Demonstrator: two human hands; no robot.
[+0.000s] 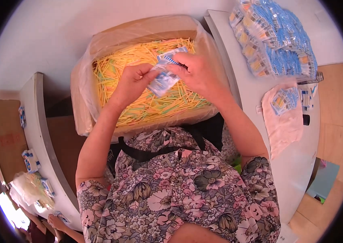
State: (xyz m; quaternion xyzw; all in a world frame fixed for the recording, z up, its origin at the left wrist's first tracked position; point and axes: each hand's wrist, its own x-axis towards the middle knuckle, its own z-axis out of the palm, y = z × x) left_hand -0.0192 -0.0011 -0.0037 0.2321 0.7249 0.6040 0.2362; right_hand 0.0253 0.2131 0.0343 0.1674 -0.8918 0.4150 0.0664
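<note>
A small clear plastic bag [162, 84] with blue and white print is stretched between my two hands, above a large carton. My left hand [133, 84] pinches one side of it with thumb and fingers. On the opposite side, my right hand [197, 73] grips its printed upper part, fingers curled. Whether anything lies inside the bag, I cannot tell. Below my hands, the cardboard box [81, 117], lined with clear plastic film, holds a deep heap of thin yellow, green and pink sticks [139, 114].
On the white table [256, 91] at my right stands a big pile of filled blue-and-white packets [276, 40]. Nearer lies a pink cloth [280, 133] with several packets on it. At far left, another table [42, 133] bears small packs, beside another person's hands [58, 222].
</note>
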